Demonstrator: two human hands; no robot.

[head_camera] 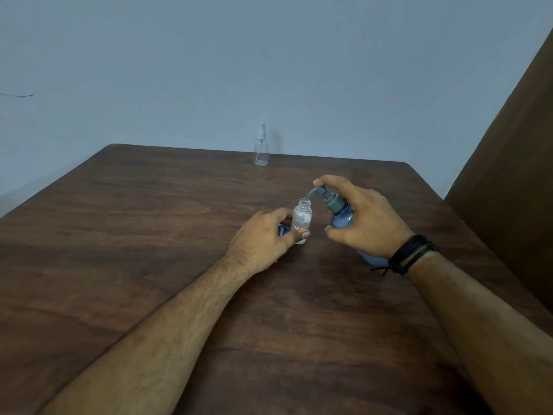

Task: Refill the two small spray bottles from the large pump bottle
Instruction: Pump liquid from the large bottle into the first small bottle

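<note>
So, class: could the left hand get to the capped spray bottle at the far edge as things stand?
Probably not yet: the table between is bare, but the left hand grips the open small bottle, far from the capped spray bottle.

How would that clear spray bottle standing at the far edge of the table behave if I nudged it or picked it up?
The clear spray bottle looks empty, so it is probably very light. It stands tall and narrow on the table, so a nudge near its top would likely tip it. Its round body could then roll.
</note>
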